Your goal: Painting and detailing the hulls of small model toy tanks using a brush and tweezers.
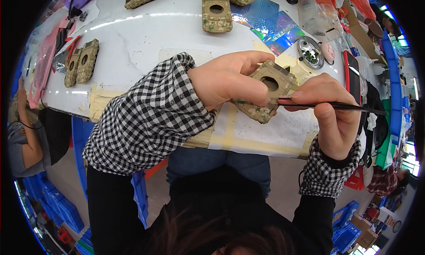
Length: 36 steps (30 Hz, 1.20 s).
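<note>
My left hand (237,80) is closed around a camouflage model tank hull (280,77) with a round opening in its top, held tilted over the papered edge of the table. A pair of thin black tweezers (316,105) is pinched in my right hand (332,111). Their tips reach the hull's side beside my left thumb; whether they grip a small part is too fine to tell. A round clear dish (311,52) with small dark green pieces stands beyond my right hand. Under the hull lies a white sheet (265,133) dotted with tiny specks and taped down.
Several similar hulls rest on the white table, including one at the far middle (217,13) and a pair at left (87,62). Shiny blue film (263,18), a red-edged phone (353,73) and plastic bags (321,15) lie beyond. Another person (28,135) sits at left.
</note>
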Available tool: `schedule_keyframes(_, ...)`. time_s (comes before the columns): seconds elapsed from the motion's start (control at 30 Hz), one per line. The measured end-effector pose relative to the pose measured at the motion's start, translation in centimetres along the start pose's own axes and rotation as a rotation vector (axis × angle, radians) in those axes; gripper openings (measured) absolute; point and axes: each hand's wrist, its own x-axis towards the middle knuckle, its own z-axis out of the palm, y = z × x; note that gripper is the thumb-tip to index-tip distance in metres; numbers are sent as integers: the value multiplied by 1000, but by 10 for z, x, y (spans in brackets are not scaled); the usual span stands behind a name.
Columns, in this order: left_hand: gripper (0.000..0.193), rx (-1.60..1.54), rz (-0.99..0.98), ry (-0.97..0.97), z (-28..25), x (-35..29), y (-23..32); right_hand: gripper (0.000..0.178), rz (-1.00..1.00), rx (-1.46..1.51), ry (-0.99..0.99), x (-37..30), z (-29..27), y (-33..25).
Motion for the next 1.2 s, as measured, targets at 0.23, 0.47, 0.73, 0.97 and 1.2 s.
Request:
schedule_keyframes(0.23,80,26,-12,13,0,1,1,22,36,40,36,-2,3,-2)
schedule_keyframes(0.47,78,9,-39,57,4,0,5,37,70,1,37,-3,4,-6)
schedule_keyframes(0.73,78,21,-37,43,2,0,4,20,37,27,52,-5,4,-2)
schedule_keyframes(0.97,77,-5,-39,26,3,0,5,19,74,32,67,-6,5,-5)
schedule_keyframes(1.2,77,-2,-35,38,2,0,4,19,42,16,70,-6,6,-3)
